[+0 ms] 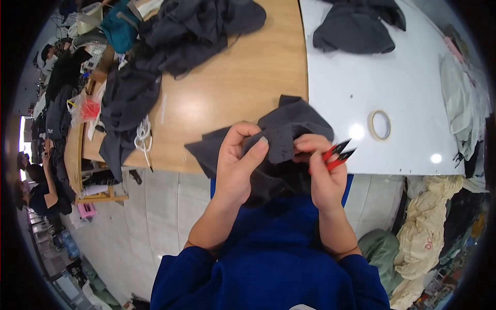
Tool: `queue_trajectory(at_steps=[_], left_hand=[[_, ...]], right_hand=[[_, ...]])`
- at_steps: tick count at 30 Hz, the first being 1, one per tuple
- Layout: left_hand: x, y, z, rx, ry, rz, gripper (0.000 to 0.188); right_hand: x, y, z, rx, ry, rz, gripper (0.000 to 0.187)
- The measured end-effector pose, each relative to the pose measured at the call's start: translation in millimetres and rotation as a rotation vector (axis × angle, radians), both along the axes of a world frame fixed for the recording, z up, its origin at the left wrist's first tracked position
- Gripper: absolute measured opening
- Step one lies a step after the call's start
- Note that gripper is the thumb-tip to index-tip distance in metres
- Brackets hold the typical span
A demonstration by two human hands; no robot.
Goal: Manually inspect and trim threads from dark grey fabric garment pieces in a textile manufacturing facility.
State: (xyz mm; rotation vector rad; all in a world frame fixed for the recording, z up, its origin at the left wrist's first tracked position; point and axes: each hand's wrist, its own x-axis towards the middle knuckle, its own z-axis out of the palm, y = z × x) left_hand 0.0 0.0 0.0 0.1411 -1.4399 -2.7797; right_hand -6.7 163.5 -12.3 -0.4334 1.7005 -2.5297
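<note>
A dark grey garment [302, 114] lies bunched at the table's near edge, part of it lifted between my hands. My left hand [238, 165] pinches its fabric, with the thumb on top near a folded edge that shows small dark marks or thread bits. My right hand [326, 173] holds red-handled thread snips [338, 155] in the palm, their dark blades pointing up and to the right. The fingertips of that same hand also touch the garment's right side. Some of the cloth hangs down over the edge in front of me.
A pile of dark grey garments [191, 36] covers the wooden table's [248, 67] far left. On the white table [351, 77] lie a tape roll [380, 125] and another dark garment [354, 31]. A white cord [143, 135] hangs at left. Cream cloth [426, 232] is heaped at lower right. People [44, 186] work far left.
</note>
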Motion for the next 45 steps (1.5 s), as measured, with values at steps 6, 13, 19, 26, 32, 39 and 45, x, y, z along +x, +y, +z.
queue_trajectory(at_steps=[6, 13, 19, 26, 32, 39, 45], left_hand=[[-22, 12, 16, -0.156, 0.074, 0.13, 0.015], [-1, 10, -30, -0.306, -0.044, 0.047, 0.009], [8, -4, -56, -0.486, 0.017, -0.096, 0.016], [-8, -2, -16, -1.133, 0.687, 0.343, 0.021], [-8, 12, -6, -0.994, 0.585, 0.19, 0.009], [-2, 19, -1, -0.848, 0.442, 0.151, 0.012], [-4, 17, 13, -0.72, 0.399, 0.198, 0.01]], right_hand=[[-17, -11, 25, 0.253, 0.063, -0.15, 0.03], [-14, -29, -13, 0.385, 0.116, -0.196, 0.026], [-2, -29, -30, 0.21, 0.039, -0.122, 0.026], [-11, -9, -24, 0.327, 0.262, -0.063, 0.028], [-5, -10, -32, 0.265, 0.149, -0.19, 0.03], [-13, 4, 13, 0.39, 0.049, -0.241, 0.009], [-9, 10, 35, -0.145, -0.216, 0.001, 0.031]])
